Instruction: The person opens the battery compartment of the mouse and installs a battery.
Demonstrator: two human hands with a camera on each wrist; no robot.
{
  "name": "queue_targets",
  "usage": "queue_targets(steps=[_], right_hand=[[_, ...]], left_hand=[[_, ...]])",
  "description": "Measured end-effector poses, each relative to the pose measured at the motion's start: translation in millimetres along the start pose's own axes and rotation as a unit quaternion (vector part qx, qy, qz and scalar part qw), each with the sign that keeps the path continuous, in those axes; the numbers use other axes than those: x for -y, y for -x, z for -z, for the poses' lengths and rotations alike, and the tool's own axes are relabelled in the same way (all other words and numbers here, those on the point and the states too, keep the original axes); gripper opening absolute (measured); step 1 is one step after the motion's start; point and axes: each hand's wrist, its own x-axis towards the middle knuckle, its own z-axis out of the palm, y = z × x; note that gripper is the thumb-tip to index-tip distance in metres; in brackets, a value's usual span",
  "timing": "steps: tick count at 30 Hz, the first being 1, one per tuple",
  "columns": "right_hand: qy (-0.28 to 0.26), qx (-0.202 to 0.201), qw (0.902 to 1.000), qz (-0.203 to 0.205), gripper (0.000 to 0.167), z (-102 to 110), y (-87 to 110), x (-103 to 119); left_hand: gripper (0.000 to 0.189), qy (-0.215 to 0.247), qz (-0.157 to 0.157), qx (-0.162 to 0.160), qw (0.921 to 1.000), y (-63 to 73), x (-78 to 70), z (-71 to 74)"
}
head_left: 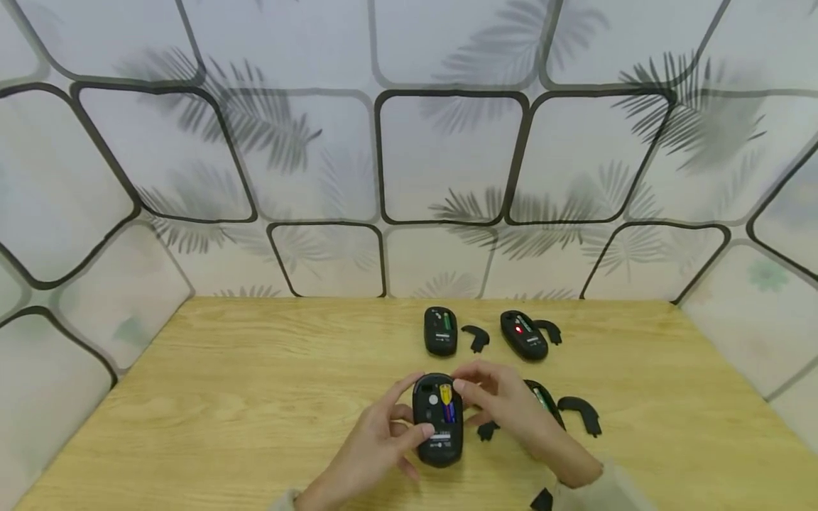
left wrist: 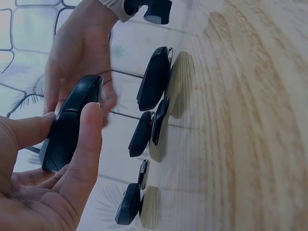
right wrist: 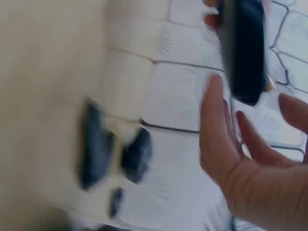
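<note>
My left hand [head_left: 373, 440] grips a black computer mouse [head_left: 441, 454] by its sides, underside up, with the thumb over the lower part of its base. In its uncovered battery bay lies a yellow and blue battery [head_left: 446, 401]. My right hand [head_left: 514, 404] is at the upper right edge of the mouse, thumb tip beside the battery's yellow end. The right wrist view shows the right fingers [right wrist: 216, 120] apart and relaxed below the mouse's end. From the left wrist view, the mouse appears side-on, raised off the table between left thumb and fingers.
On the wooden table [head_left: 255, 397], a black mouse [head_left: 441, 343] and another mouse [head_left: 530, 346] lie upturned at the back. A third mouse [head_left: 540, 392] is partly behind the right hand. Loose covers include a curved one [head_left: 583, 408] at right and a dark piece [head_left: 542, 500] by the right sleeve.
</note>
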Motion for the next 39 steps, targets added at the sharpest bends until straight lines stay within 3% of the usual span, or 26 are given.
queue_targets(steps=[4, 7, 14, 33, 39], right_hand=[[-0.074, 0.056, 0.9946, -0.047, 0.046, -6.8, 3.9, -9.4], [-0.096, 0.042, 0.9935, -0.044, 0.048, -13.0, 5.3, -11.4], [-0.087, 0.004, 0.9954, -0.04, 0.045, -22.1, 3.4, -9.3], [-0.045, -0.015, 0.9972, -0.059, 0.03, -24.1, 8.6, -11.1], [-0.034, -0.015, 0.9967, -0.072, 0.029, -23.6, 6.5, -15.7]], left_hand=[[0.073, -0.022, -0.024, -0.003, 0.9995, -1.5, -2.4, 0.5], [0.072, -0.037, -0.031, -0.001, 0.9988, -2.4, -4.2, 1.1], [0.068, -0.059, -0.042, 0.003, 0.9974, -1.8, -5.4, 2.5], [0.067, -0.068, -0.062, 0.01, 0.9957, 1.8, -1.6, -5.6], [0.068, -0.054, -0.035, 0.009, 0.9978, 0.5, 2.6, -6.3]])
